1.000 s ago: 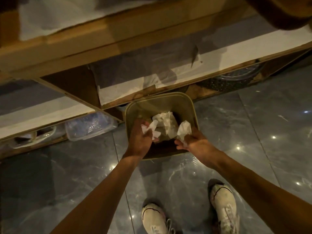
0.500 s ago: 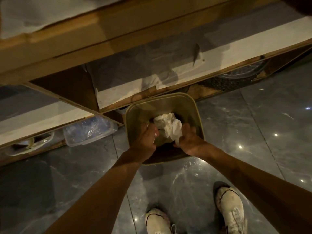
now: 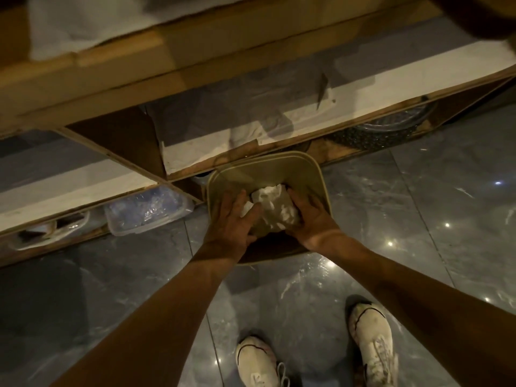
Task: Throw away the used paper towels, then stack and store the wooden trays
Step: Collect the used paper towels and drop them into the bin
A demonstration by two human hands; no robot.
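A beige square bin [image 3: 279, 166] stands on the grey tiled floor below a wooden shelf unit. Crumpled white paper towels [image 3: 272, 205] lie inside it. My left hand [image 3: 233, 219] is over the bin's left side, fingers spread, fingertips against the paper. My right hand [image 3: 310, 216] is at the right side, fingers apart, resting beside the paper. Both hands press flat on the wad rather than gripping it. No wooden trays are in view.
A wooden shelf unit [image 3: 178, 65] with white-lined shelves runs across the top. A clear plastic container [image 3: 145, 210] sits under its lower left shelf. A round dark pan [image 3: 391, 129] lies under the right shelf. My two white shoes [image 3: 371, 342] stand on the glossy floor.
Both hands held paper pieces above the bin, then lowered them in. Now the fingers have spread and the paper lies in the bin between the hands.
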